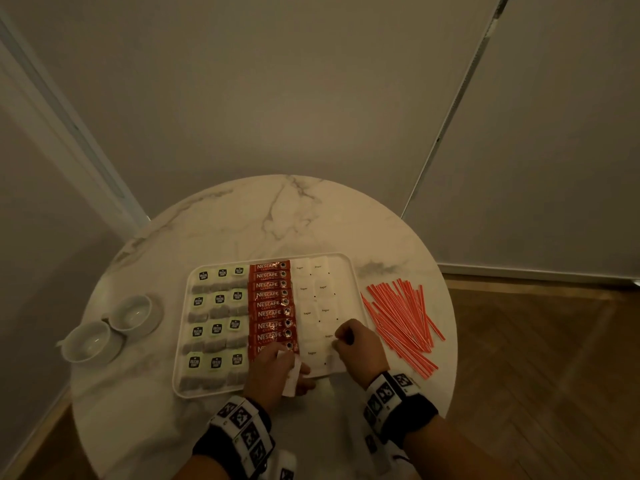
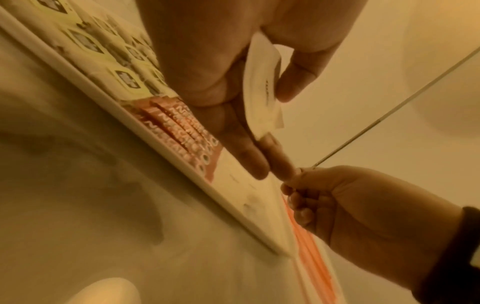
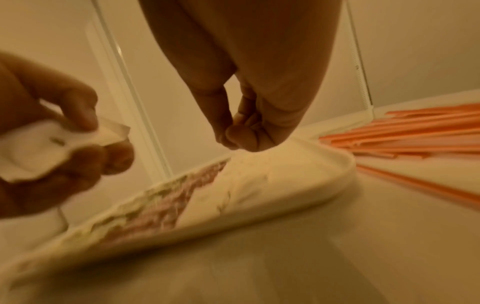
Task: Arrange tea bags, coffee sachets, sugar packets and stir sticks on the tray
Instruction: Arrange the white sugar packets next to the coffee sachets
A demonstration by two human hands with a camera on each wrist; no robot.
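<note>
A white tray [image 1: 207, 394] lies on a round marble table [image 1: 277, 216]. Tea bags [image 1: 216, 327] fill its left part, red coffee sachets [image 1: 272, 303] form a middle column, and white sugar packets [image 1: 313, 299] lie on its right part. My left hand [image 1: 277, 368] hovers at the tray's near edge and pinches a few white sugar packets [image 2: 262, 82] between thumb and fingers. My right hand [image 1: 356, 344] hangs over the near sugar packets, its fingers curled with the thumb against them [image 3: 233, 137]; nothing shows between them. Red stir sticks [image 1: 401, 320] lie loose on the table right of the tray.
Two white cups [image 1: 133, 313] [image 1: 88, 341] stand on the table to the left of the tray. The table stands in a corner between pale walls, with wooden floor to the right. Bare marble lies behind the tray and in front of it.
</note>
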